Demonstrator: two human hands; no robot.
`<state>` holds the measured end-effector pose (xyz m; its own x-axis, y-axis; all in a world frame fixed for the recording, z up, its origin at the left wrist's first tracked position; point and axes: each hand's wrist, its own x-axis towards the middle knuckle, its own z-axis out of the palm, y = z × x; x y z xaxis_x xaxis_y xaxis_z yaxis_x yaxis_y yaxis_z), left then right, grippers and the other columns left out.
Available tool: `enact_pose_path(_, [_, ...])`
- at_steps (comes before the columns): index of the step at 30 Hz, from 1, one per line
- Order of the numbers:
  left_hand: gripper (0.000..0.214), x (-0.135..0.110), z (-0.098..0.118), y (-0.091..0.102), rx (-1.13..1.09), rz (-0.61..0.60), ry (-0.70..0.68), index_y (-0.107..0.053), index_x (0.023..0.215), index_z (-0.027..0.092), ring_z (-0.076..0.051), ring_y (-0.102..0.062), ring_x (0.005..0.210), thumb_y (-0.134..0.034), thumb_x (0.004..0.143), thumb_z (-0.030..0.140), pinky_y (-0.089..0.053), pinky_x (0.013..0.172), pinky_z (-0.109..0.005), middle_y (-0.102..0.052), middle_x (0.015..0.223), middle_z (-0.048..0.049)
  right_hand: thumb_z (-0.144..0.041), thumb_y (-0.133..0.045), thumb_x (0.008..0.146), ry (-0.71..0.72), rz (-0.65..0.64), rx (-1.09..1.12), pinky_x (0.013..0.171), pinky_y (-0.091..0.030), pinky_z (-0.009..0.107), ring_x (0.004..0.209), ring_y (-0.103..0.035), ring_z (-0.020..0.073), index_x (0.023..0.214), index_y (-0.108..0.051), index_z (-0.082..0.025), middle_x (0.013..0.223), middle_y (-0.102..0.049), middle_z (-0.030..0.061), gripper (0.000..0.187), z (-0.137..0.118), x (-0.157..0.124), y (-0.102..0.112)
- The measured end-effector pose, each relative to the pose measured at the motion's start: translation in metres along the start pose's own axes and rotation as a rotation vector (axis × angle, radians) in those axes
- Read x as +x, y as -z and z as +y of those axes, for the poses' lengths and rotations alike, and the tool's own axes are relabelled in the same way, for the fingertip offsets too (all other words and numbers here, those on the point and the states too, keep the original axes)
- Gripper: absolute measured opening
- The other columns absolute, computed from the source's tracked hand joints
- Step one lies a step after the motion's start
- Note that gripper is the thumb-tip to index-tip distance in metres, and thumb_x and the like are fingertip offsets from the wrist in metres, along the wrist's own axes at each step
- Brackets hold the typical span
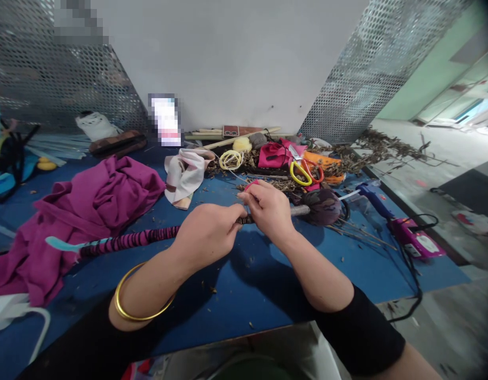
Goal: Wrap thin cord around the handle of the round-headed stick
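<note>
A long stick wrapped in black and purple yarn [144,237] lies across the blue table, with a light blue strip [64,244] at its left end. My left hand [208,229] is closed around the stick near its middle. Close beside it, my right hand [269,208] pinches a thin thread over a dark wound stretch of the stick; the thread is mostly hidden by the fingers. Beyond my right hand the stick continues grey and meets a dark, cloth-covered bulb [321,207]. A bit of pink shows at my right fingertips.
Purple cloth [97,198] lies left, beside pale fabric [186,174]. Scissors with yellow and red handles [301,173], a yellow cord coil [231,160] and dried stems lie behind my hands. A glue gun [374,200] and purple box [418,238] stand right. A blurred phone [165,120] leans behind.
</note>
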<state>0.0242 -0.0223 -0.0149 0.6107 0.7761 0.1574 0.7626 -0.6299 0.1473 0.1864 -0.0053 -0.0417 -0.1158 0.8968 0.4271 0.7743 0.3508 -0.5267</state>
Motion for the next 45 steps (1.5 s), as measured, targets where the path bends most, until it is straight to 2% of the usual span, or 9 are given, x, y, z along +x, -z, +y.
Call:
enact_pose_path(6, [0.022,0.002,0.003,0.001,0.03,-0.021,-0.002,-0.066,0.098,0.021,-0.026,-0.067,0.071,-0.048,0.085,0.02,-0.04,0.057,-0.032,-0.072,0.074,-0.006,-0.033,-0.055,0.091,-0.067,-0.06,-0.117,0.056,-0.027,0.026,0.07,-0.053,0.0143,0.065,-0.06,-0.019,0.075,-0.06,0.0015,0.029,-0.002,0.001,0.002])
enact_pose_path(13, [0.03,0.001,0.004,0.0,0.014,-0.012,0.013,-0.061,0.112,0.02,-0.025,-0.068,0.069,-0.05,0.084,0.019,-0.041,0.055,-0.03,-0.072,0.073,-0.0046,-0.031,-0.057,0.09,-0.104,-0.122,-0.137,0.055,-0.024,0.026,0.067,-0.053,0.0139,0.063,-0.061,-0.019,0.075,-0.061,0.0015,0.03,-0.002,0.003,0.005])
enact_pose_path(20, [0.03,0.0,-0.002,-0.002,-0.04,0.039,-0.02,-0.071,0.102,0.024,-0.024,-0.07,0.078,-0.049,0.084,0.018,-0.045,0.063,-0.031,-0.076,0.087,-0.0043,-0.032,-0.06,0.089,-0.063,-0.108,0.062,0.06,-0.034,0.023,0.072,-0.058,0.0129,0.07,-0.068,-0.021,0.079,-0.065,-0.0002,0.024,-0.001,0.003,0.007])
enact_pose_path(27, [0.03,0.0,-0.029,0.023,-0.188,0.143,0.177,-0.072,0.107,0.023,-0.021,-0.07,0.086,-0.053,0.084,0.023,-0.05,0.073,-0.029,-0.077,0.098,-0.0032,-0.035,-0.073,0.077,0.03,0.089,0.242,0.071,-0.044,0.025,0.08,-0.062,0.0145,0.071,-0.068,-0.019,0.087,-0.067,0.0016,0.017,0.018,0.011,0.031])
enact_pose_path(33, [0.029,-0.007,-0.059,0.044,-0.204,0.217,0.286,-0.074,0.102,0.021,-0.021,-0.07,0.078,-0.057,0.079,0.024,-0.052,0.073,-0.032,-0.077,0.09,-0.0033,-0.03,-0.071,0.076,0.017,-0.073,0.384,0.07,-0.045,0.028,0.074,-0.06,0.015,0.065,-0.067,-0.018,0.078,-0.067,0.0025,0.016,0.05,0.015,0.061])
enact_pose_path(35, [0.029,-0.009,-0.066,0.048,-0.196,0.208,0.301,-0.074,0.1,0.022,-0.022,-0.07,0.076,-0.056,0.078,0.024,-0.052,0.07,-0.032,-0.077,0.087,-0.0032,-0.031,-0.072,0.073,-0.051,0.007,0.475,0.072,-0.046,0.029,0.075,-0.06,0.0163,0.064,-0.067,-0.018,0.078,-0.068,0.0035,0.016,0.06,0.016,0.068])
enact_pose_path(37, [0.028,-0.01,-0.071,0.05,-0.211,0.2,0.303,-0.075,0.098,0.022,-0.021,-0.071,0.077,-0.056,0.077,0.025,-0.053,0.07,-0.032,-0.078,0.087,-0.003,-0.031,-0.074,0.069,-0.155,0.196,0.584,0.07,-0.047,0.029,0.074,-0.06,0.0164,0.063,-0.068,-0.019,0.078,-0.069,0.0037,0.015,0.07,0.018,0.071])
enact_pose_path(40, [0.028,-0.01,-0.075,0.053,-0.306,0.18,0.291,-0.075,0.094,0.021,-0.02,-0.071,0.077,-0.057,0.075,0.026,-0.054,0.071,-0.03,-0.078,0.085,-0.003,-0.031,-0.076,0.062,-0.341,0.435,0.776,0.056,-0.045,0.026,0.061,-0.056,0.0132,0.064,-0.069,-0.019,0.074,-0.068,0.0024,0.015,0.081,0.022,0.069])
enact_pose_path(45, [0.029,-0.008,-0.078,0.051,-0.559,0.055,0.258,-0.075,0.095,0.017,-0.017,-0.069,0.063,-0.058,0.074,0.027,-0.055,0.062,-0.027,-0.077,0.081,-0.0063,-0.041,-0.077,0.061,-0.486,0.477,1.019,0.043,-0.038,0.022,0.046,-0.049,0.0094,0.072,-0.068,-0.018,0.059,-0.061,-0.0017,0.027,0.092,0.026,0.059])
